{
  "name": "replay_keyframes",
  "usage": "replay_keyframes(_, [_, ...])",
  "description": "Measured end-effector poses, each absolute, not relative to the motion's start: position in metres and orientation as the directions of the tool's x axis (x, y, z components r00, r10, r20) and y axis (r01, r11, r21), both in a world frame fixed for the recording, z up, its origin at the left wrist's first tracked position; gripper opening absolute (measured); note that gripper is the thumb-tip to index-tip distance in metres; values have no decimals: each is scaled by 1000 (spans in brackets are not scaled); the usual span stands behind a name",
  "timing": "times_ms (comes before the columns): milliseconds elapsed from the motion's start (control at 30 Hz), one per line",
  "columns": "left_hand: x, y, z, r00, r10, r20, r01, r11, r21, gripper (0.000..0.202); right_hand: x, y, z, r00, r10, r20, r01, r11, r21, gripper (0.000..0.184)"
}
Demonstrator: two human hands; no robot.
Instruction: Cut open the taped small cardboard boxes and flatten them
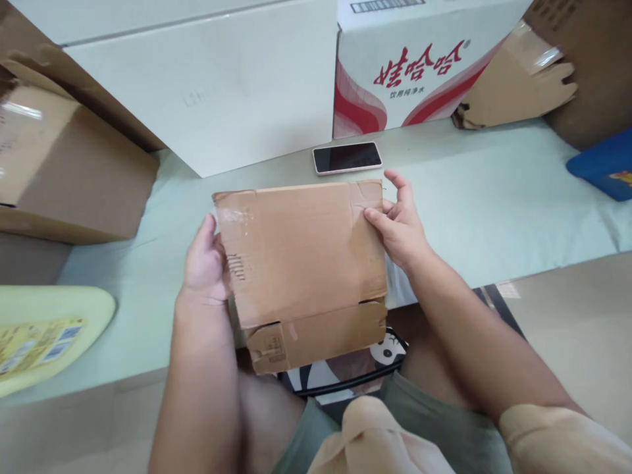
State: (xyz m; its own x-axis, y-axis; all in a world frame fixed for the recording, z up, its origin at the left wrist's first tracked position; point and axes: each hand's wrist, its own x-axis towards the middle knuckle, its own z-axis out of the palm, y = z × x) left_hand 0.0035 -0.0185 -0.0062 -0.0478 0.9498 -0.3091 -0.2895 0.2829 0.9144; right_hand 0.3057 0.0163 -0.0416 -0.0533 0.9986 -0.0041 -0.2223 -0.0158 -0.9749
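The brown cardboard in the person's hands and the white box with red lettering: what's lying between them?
In the head view, a phone lies on the pale green cloth between the cardboard and the red-lettered box.

Pale-green-covered table [484, 204] is stretching left to right. Beige floor [577, 329] is showing below its edge. Soft light is falling over both.

The bench [508, 204], covered in pale green cloth [444, 237], carries a phone [347, 158] just past twelve o'clock, a white box [222, 85] at eleven, a red-and-white printed carton [409, 76] at one, a flapped brown carton [587, 85] at two, a blue object [600, 168] nearer three, a plain brown carton [93, 171] towards ten and a yellow-labelled container [89, 306] around eight.
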Motion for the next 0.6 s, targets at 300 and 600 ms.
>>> replay_keyframes(300, [2, -22, -10, -235, 949, -209, -166, 173, 971, 75, 324, 30, -42, 67, 997, -39, -82, -33, -996, 54])
replay_keyframes(600, [-38, 7, -24, -594, 770, 234, -143, -387, 911, 31, 318, 22, -39, -243, 968, -62, -157, -102, -982, 63])
